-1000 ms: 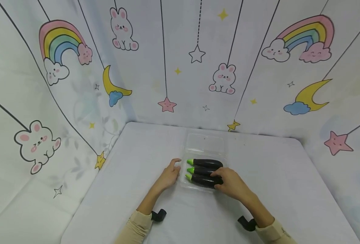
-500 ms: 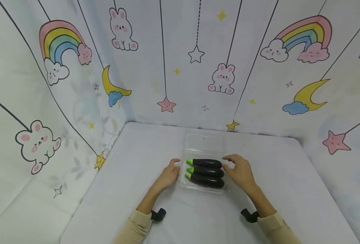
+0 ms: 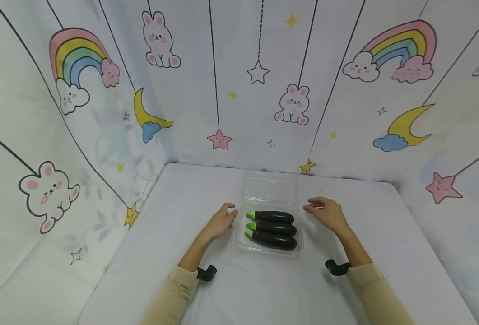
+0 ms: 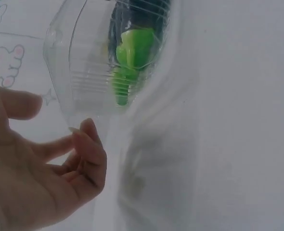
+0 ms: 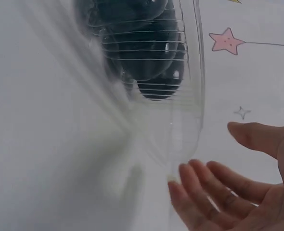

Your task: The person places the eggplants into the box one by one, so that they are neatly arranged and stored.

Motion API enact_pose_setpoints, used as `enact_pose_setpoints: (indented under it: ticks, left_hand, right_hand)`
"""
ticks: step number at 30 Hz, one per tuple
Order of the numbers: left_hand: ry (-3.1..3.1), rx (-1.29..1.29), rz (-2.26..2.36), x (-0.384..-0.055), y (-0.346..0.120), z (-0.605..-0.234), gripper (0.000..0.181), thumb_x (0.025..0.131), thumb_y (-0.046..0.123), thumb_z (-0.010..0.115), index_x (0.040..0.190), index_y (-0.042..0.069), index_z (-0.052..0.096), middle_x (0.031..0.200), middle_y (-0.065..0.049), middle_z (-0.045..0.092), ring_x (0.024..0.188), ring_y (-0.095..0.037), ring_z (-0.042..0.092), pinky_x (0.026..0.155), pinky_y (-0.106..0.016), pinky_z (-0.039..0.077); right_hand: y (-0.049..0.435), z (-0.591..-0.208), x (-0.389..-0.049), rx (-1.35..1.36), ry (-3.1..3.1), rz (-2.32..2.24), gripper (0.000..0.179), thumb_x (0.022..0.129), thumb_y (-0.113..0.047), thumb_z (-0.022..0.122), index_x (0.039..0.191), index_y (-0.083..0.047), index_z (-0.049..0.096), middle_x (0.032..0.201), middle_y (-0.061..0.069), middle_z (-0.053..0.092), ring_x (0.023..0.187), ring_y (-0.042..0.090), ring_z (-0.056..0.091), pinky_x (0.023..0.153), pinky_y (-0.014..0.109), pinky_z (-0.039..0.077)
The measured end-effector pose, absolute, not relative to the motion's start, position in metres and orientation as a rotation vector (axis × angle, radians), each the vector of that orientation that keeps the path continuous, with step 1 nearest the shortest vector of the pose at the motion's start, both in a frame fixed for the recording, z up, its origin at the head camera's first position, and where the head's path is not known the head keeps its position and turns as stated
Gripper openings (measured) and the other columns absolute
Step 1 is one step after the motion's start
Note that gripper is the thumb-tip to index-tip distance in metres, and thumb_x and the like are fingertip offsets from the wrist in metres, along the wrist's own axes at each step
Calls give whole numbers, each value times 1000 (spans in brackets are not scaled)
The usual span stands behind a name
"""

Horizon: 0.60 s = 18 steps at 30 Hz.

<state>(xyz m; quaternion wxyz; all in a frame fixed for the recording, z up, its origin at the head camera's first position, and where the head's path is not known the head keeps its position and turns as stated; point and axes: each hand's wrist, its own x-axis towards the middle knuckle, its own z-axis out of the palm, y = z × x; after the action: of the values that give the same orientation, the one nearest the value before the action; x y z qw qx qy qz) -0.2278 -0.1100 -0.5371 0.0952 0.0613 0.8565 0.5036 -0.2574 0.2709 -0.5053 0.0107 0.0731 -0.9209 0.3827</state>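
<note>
Three dark eggplants with bright green stem ends lie side by side in a clear plastic clamshell box (image 3: 269, 251): a far eggplant (image 3: 275, 216), a middle eggplant (image 3: 276, 228) and a near eggplant (image 3: 275, 240). The box's lid (image 3: 270, 188) is folded back, flat on the table behind it. Beside the box's left wall is my left hand (image 3: 220, 222), fingers loosely bent and holding nothing. My right hand (image 3: 329, 214) hovers off the right rim, its fingers relaxed and apart from the box. In the right wrist view, the eggplants' dark ends (image 5: 154, 53) show through the ribbed wall.
A white-covered table (image 3: 365, 253) carries the box near its middle. Behind and at the sides hangs a white cloth (image 3: 239, 122) printed with rabbits, rainbows, moons and stars.
My right hand has let go of the near eggplants and moved right and away, past the box's rim. My left hand has shifted slightly back from the left side. The eggplants stay put.
</note>
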Motion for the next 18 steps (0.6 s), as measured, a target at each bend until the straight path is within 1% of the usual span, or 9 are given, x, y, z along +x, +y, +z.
enact_pose_setpoints:
  ticks: [2,5,9,12,14,16,18]
  left_hand:
    - [2543,176,1545,-235,-110,-540,46,112,27,47,148,-1,47,106,-21,67,88,-32,67,65,-34,52]
    - [2550,135,1635,-246,-106,-545,42,110,24,50,145,1,50,107,-18,66,89,-30,66,66,-32,53]
    - [2532,69,1728,-258,-102,-552,40,109,23,53,142,1,53,107,-13,66,91,-26,67,70,-31,54]
    - [2461,66,1760,-264,-101,-555,41,109,23,53,142,-1,51,108,-16,67,91,-25,66,71,-31,54]
    - [2396,93,1772,-267,-101,-555,42,109,22,52,144,-1,50,108,-20,68,89,-25,65,70,-30,52]
    - [2335,125,1785,-270,-100,-553,44,109,21,52,146,-2,48,109,-25,67,86,-27,63,68,-32,49]
    - [2301,148,1796,-272,-100,-553,44,109,20,52,148,-1,47,108,-27,66,83,-26,62,67,-32,48]
  right_hand:
    - [271,-508,-263,172,-2869,1357,52,101,-34,71,136,4,64,123,23,71,107,35,73,85,44,61]
    - [270,-514,-270,90,-2841,1583,56,103,-33,69,141,6,58,127,26,68,109,34,73,87,39,60]
    - [269,-522,-277,51,-2821,1804,60,103,-29,68,145,11,51,132,28,65,113,36,71,90,41,60]
    - [268,-526,-280,76,-2815,1962,58,103,-22,68,146,12,48,133,27,66,112,33,72,92,42,59]
    - [269,-527,-280,122,-2834,2006,56,103,-18,66,147,12,48,130,25,68,110,30,72,92,42,59]
    - [271,-530,-281,135,-2852,2014,56,102,-18,68,147,10,49,126,21,71,108,26,73,93,42,59]
    - [272,-532,-282,143,-2865,2003,56,102,-19,68,148,8,50,124,17,72,107,24,73,93,40,58]
